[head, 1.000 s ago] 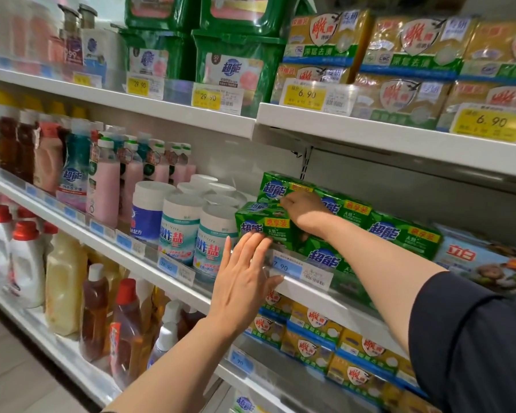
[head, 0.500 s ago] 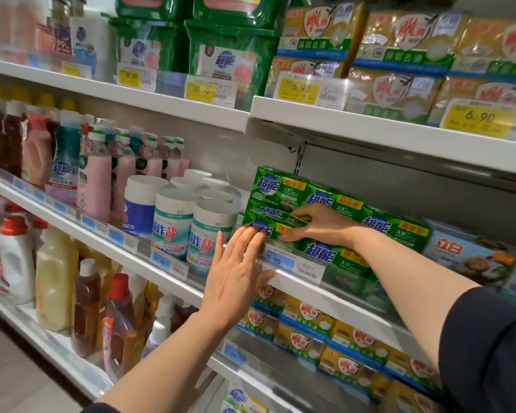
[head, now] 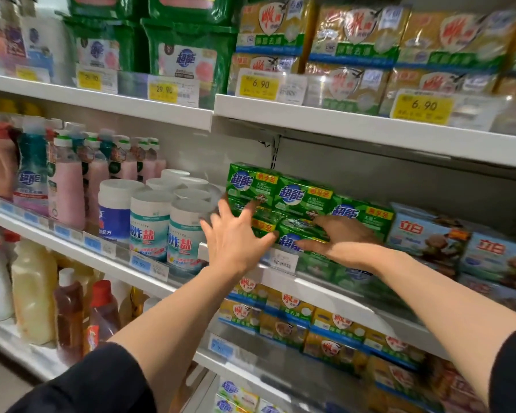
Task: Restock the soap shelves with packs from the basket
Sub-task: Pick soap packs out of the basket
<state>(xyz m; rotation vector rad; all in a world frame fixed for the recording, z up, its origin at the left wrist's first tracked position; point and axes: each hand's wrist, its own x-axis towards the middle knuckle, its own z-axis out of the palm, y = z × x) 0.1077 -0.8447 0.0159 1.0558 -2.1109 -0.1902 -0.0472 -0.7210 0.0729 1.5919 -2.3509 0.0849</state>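
Soap packs (head: 303,201) look stiff, light, slippery (film-wrapped); left hand (head: 236,234) open-fingered, right hand (head: 340,236) flat, both pressing the fronts.

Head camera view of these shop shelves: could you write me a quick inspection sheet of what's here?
Surface: white metal middle shelf, price tags on its edge.
Job's things: green wrapped soap packs, stacked two high.
Clutter: white salt tubs, pink bottles, blue soap packs.
Hands: left hand flat against the stack's left end; right hand rests on the front packs.
Cables: nothing seen.
Surroundings: yellow soap packs above; basket not seen.
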